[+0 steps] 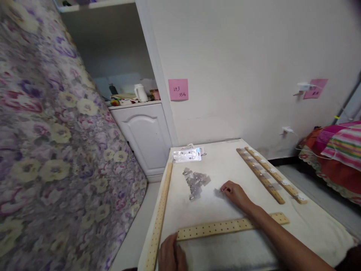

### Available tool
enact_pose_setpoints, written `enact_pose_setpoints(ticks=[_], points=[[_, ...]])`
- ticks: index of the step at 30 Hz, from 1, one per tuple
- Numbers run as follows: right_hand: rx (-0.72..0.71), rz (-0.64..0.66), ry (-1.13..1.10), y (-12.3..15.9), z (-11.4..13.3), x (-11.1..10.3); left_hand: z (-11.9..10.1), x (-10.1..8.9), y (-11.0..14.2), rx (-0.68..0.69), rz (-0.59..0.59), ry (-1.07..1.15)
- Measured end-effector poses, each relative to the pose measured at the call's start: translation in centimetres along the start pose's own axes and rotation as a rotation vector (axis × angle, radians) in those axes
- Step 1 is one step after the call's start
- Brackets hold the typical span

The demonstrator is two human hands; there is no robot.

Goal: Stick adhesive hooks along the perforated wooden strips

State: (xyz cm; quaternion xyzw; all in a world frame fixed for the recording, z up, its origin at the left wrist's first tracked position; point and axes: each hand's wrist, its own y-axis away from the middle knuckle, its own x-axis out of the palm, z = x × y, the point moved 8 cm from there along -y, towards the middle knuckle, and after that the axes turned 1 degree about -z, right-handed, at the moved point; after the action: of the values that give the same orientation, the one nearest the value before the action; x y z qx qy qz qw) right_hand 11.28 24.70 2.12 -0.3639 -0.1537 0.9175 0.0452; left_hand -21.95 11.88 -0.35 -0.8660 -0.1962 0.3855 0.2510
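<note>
My left hand (171,254) is at the near edge of the table, its curled fingers against the left end of a pale wooden strip (210,229) with rows of small holes. The strip lies crosswise in front of me. Beyond it, my right hand (236,195) pinches a small clear square hook (219,193) just above the cloth, its forearm crossing over the strip. To the left of that hand, several similar clear hooks with metal parts (195,182) lie in a loose pile.
Another holed strip (159,218) runs along the table's left edge. Two strips bearing clear hooks (261,173) lie at the right. Clear packaging (186,154) rests at the back. A floral curtain (62,150) hangs left; a bed (335,158) stands right.
</note>
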Motion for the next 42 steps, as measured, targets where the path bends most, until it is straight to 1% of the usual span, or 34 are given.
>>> enact_pose_setpoints(ticks=[2,4,6,8,11,13,15,18,20,23,27,30,33,36,39,42], points=[[0.010,-0.007,-0.028,1.0,1.4,-0.6,0.0,-0.2,-0.1,0.000,0.010,0.025],[0.026,0.002,-0.069,2.1,3.0,-0.9,-0.6,-0.4,-0.1,-0.025,0.005,0.080],[0.038,0.021,-0.110,3.2,4.7,-0.8,-1.6,-0.8,0.2,-0.087,-0.030,0.173],[0.031,0.032,-0.132,4.3,6.5,-0.6,-3.4,-0.7,0.5,-0.149,-0.017,0.297],[-0.006,0.052,-0.146,5.8,9.2,0.1,-6.3,0.5,0.9,-0.274,0.079,0.448],[-0.031,0.066,-0.138,6.9,10.8,0.8,-7.6,1.4,1.1,-0.398,0.144,0.520],[-0.051,0.088,-0.118,7.9,12.1,1.5,-8.2,2.2,1.4,-0.508,0.209,0.605],[-0.073,0.126,-0.097,9.2,13.4,2.2,-8.6,3.3,1.9,-0.584,0.302,0.761],[-0.084,0.149,-0.093,9.8,14.0,2.5,-8.4,3.7,2.3,-0.590,0.341,0.808],[-0.093,0.178,-0.070,10.3,14.5,2.6,-8.0,4.2,3.0,-0.586,0.384,0.818],[-0.106,0.217,-0.031,10.6,15.0,2.8,-8.1,4.3,3.4,-0.582,0.442,0.833],[-0.127,0.273,-0.016,10.8,15.3,3.3,-8.1,3.9,3.3,-0.583,0.447,0.797],[-0.155,0.303,-0.028,11.0,15.6,3.6,-8.0,3.8,3.3,-0.602,0.443,0.781],[-0.158,0.305,-0.046,11.1,15.7,4.0,-7.8,4.1,3.6,-0.608,0.457,0.759],[-0.126,0.267,-0.092,11.2,15.4,4.5,-7.4,4.8,4.2,-0.632,0.462,0.759],[-0.106,0.222,-0.214,11.2,15.1,4.7,-6.6,5.7,5.0,-0.736,0.474,0.803]])
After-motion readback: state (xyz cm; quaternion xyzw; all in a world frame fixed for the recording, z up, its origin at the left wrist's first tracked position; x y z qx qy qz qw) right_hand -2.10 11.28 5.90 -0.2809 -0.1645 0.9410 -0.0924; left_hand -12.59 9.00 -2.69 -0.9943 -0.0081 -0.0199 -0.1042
